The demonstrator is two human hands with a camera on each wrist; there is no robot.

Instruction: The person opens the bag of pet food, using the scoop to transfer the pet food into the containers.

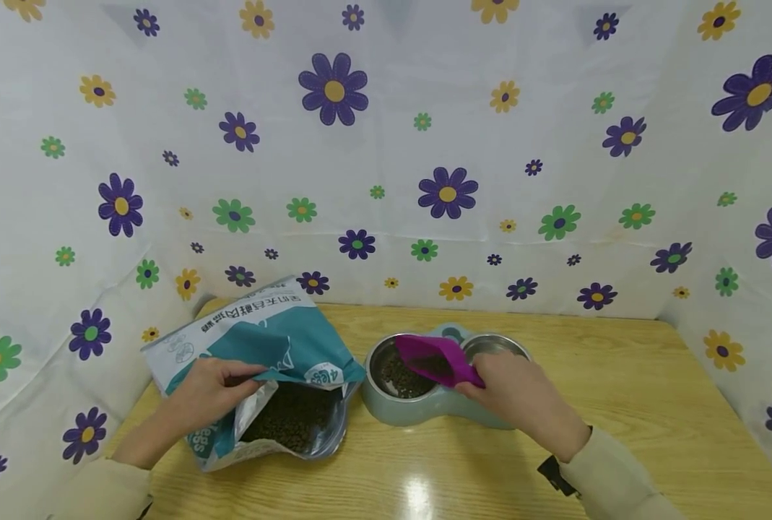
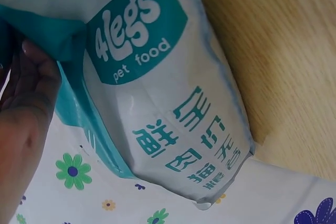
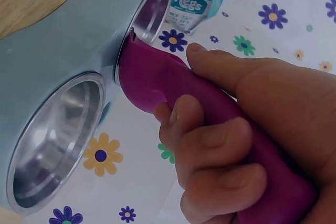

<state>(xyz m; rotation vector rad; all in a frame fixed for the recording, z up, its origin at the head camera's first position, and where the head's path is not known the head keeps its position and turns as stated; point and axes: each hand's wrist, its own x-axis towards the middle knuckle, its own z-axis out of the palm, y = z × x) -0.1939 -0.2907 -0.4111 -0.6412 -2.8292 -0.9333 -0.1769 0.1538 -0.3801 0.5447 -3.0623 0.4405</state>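
Note:
My right hand (image 1: pixel 518 393) grips the handle of a magenta scoop (image 1: pixel 434 357), whose head tilts over the left bowl of a pale blue-green double pet bowl (image 1: pixel 398 413). Brown kibble (image 1: pixel 398 377) lies in that left steel bowl. In the right wrist view my fingers wrap the scoop handle (image 3: pixel 220 100), and the other steel bowl (image 3: pixel 58 140) shows bare metal. With thumb and fingers, my left hand (image 1: pixel 213 393) pinches the top edge of a teal and white pet food bag (image 1: pixel 249 336), holding its mouth open. More kibble (image 1: pixel 288 415) shows inside the bag.
A light wooden table (image 1: pixel 619 390) carries the bag at left and the double bowl near the middle. White cloth (image 1: pixel 386 144) printed with flowers stands behind the table and along both sides.

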